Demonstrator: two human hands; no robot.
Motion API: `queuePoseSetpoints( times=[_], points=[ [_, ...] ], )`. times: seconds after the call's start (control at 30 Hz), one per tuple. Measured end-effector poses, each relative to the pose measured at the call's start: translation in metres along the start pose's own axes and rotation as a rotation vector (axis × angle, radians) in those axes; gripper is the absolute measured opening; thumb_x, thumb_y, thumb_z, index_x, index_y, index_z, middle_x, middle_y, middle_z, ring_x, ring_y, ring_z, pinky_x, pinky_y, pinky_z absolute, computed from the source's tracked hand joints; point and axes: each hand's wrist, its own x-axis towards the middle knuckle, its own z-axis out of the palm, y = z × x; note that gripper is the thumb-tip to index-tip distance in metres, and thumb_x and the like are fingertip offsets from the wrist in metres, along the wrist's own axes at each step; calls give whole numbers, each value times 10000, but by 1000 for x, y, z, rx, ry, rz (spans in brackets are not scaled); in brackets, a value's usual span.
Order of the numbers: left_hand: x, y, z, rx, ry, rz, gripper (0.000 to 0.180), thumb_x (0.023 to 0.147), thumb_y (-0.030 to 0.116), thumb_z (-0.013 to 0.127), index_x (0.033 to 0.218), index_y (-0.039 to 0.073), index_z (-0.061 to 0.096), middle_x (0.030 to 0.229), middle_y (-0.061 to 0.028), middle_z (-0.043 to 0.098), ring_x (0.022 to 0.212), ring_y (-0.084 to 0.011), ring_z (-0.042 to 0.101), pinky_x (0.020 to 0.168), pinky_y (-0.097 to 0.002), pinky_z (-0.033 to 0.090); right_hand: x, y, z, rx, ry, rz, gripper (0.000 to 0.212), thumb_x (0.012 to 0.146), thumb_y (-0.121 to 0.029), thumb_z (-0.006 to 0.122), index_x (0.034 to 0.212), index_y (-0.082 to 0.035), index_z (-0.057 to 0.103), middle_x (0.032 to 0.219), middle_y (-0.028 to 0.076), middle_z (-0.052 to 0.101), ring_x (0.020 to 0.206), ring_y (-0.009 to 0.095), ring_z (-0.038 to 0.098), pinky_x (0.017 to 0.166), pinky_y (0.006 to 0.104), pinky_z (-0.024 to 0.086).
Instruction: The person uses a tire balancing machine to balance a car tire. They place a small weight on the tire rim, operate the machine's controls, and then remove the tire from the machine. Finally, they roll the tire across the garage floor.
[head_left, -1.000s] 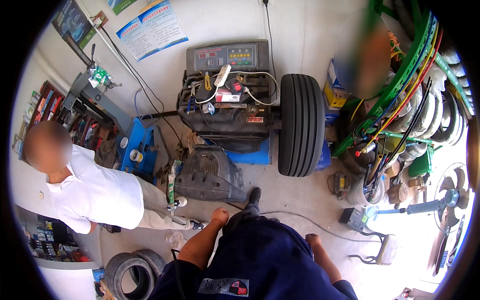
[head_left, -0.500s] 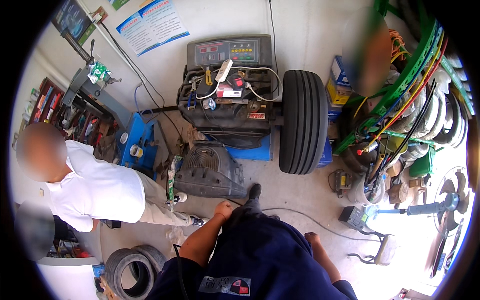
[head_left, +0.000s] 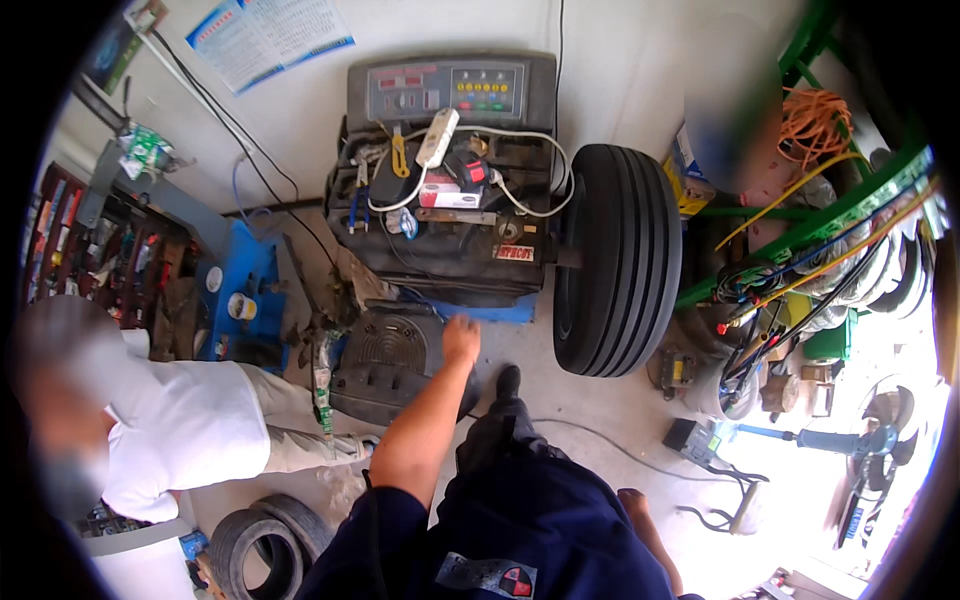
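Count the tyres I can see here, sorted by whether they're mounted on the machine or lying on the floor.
Black ribbed tyre mounted on the dark grey wheel balancing machine: 1
Black worn tyres lying on the pale concrete floor by the crouching person in white: 2
Total: 3

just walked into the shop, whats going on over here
A person in dark blue work clothes reaches their left hand out to the dark ribbed plastic housing on the floor below a grey wheel-balancing machine. A black ribbed tyre sits mounted on its side. Another person in white crouches alongside.
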Motion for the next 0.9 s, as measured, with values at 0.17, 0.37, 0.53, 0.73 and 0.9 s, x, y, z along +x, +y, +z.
queuePoseSetpoints(
  times=[0.17, 0.37, 0.53, 0.73, 0.9],
  points=[
    [116, 66, 22, 7, -27, -57, 355, 852, 286, 569, 1097, 35, 623, 1109, -215, 648, 1018, -392, 617, 877, -460, 492, -44, -95, -17, 321, 90, 146, 310, 902, -116, 499, 1191, -21, 555, 895, 146, 674, 717, 244, 674, 573, 349, 538],
    [161, 119, 15, 175, -128, 26, 308, 889, 277, 546, 1154, 120, 555, 1019, -196, 680, 932, -382, 651, 785, -504, 516, -75, -190, -23, 563, 252, 191, 324, 913, -122, 504, 1215, -8, 535, 898, 145, 673, 707, 228, 679, 582, 321, 540],
    [176, 98, 23, 370, -188, 120, 295, 902, 299, 534, 1137, 120, 523, 817, -157, 699, 771, -379, 674, 694, -512, 526, -72, -187, -11, 331, 183, 142, 297, 916, -124, 533, 1187, -6, 567, 906, 153, 685, 760, 232, 680, 613, 319, 539],
    [169, 103, 32, 297, -98, 2, 302, 905, 336, 549, 1076, 90, 514, 860, -180, 688, 801, -384, 670, 691, -513, 523, -78, -160, -25, 218, 206, 122, 316, 916, -141, 542, 1205, -17, 564, 917, 158, 689, 775, 233, 673, 624, 341, 543],
    [168, 102, 40, 235, -31, 23, 309, 877, 340, 599, 1016, 77, 516, 885, -182, 684, 816, -393, 662, 702, -519, 518, -76, -139, -42, 113, 183, 47, 332, 904, -138, 531, 1216, -29, 564, 926, 145, 686, 759, 222, 669, 630, 344, 542]
  ],
)
